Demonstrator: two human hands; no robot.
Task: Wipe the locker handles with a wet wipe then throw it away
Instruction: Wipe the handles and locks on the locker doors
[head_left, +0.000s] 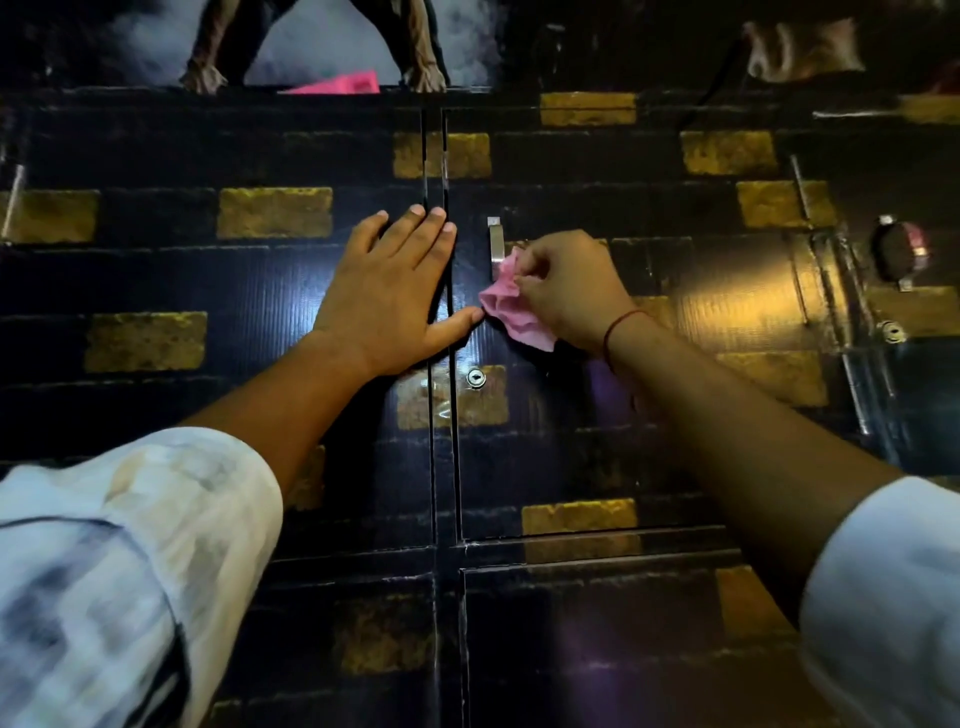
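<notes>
1. Fingers (535, 270) of the right hand (569, 293) curled and pinched on a crumpled pink wipe (511, 306), bunched against the lower part of a metal handle (496, 244) on the right-hand locker door (571, 415).
2. Fingers (421, 234) of the left hand (395, 291) straight and spread, holding nothing, palm flat across the seam between the two doors, thumb stretched out until almost touching the wipe.
3. Step in hand, judged from the pose: wiping this middle handle, with the top of the bar bare above the wipe and the rest hidden behind it.
4. Wipe itself: between the thumb of the left hand and the knuckles of the right, a loose corner hanging down toward the wrist, just above the round keyhole (475, 378).
5. Next move likely to call for a slide of the wipe along the full bar, top end included, while bracing the door shut with the flat hand.
6. More handles in view and apparently not yet reached: one at the far left edge (13, 200), one slanted bar further right (802, 189).
7. Both forearms stretched forward and up, pale sleeves (130, 545) pushed back past the elbows, a red thread (621, 325) around the right wrist.
8. No bin visible, so throwing away well off yet.
</notes>
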